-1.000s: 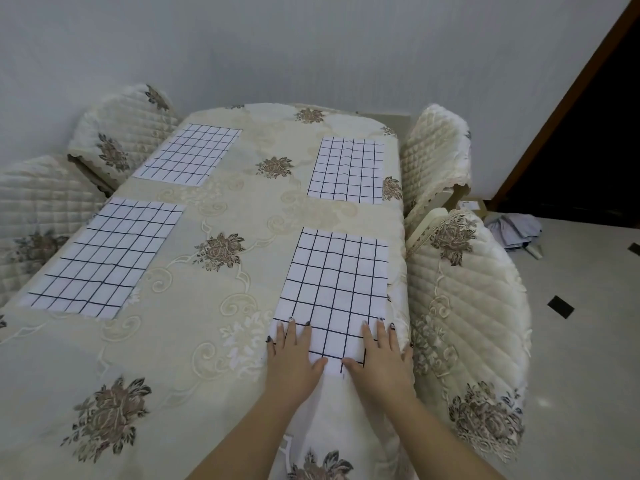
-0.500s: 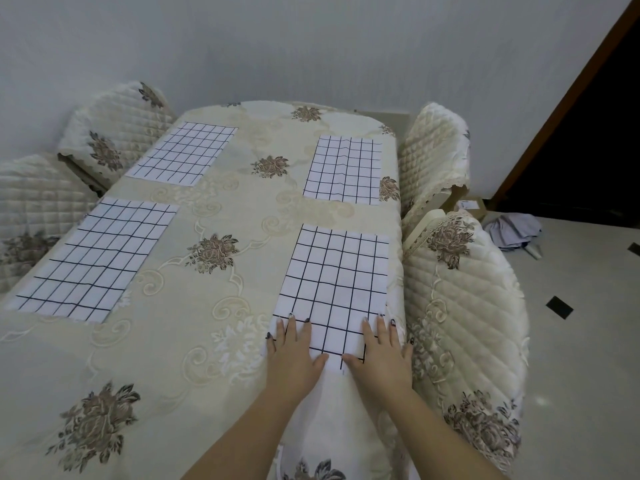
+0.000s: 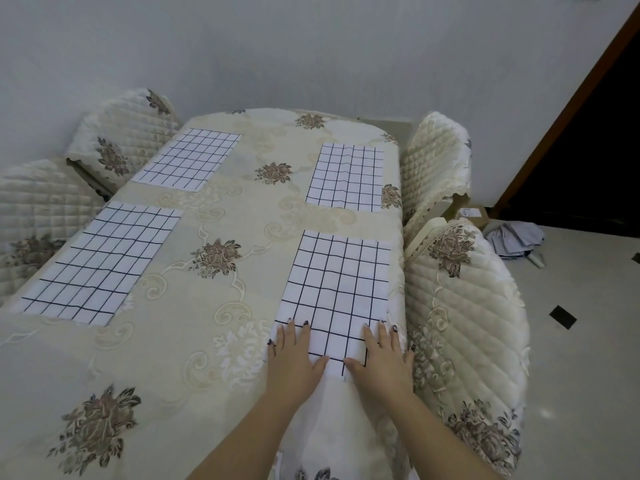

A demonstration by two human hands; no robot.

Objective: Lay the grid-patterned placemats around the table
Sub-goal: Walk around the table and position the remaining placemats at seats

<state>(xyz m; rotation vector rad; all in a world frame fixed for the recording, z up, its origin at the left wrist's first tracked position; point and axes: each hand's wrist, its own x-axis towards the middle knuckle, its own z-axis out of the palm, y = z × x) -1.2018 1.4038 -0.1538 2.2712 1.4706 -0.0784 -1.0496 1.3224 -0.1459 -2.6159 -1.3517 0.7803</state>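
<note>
Tablecloth (image 3: 194,344) beneath four grid placemats (image 3: 337,282)

Four quilted chairs against a pale wall (image 3: 277,46), with a dark doorway (image 3: 595,150) on the right.

Two chairs stand on the left, the far one (image 3: 128,140) and the near one (image 3: 38,202), and two on the right, far (image 3: 436,157) and near (image 3: 464,323). All four wear cream quilted covers with brown flower motifs, and the right-hand pair have lace-trimmed edges. A brown door frame (image 3: 568,109) runs slantwise along the doorway. On the pale floor (image 3: 588,375) behind the right-hand chairs lie a crumpled bluish-grey cloth (image 3: 516,239) and, just beside it, a cardboard box (image 3: 472,214) partly hidden by the chairs. A small dark square tile (image 3: 562,317) is set into the floor.
</note>
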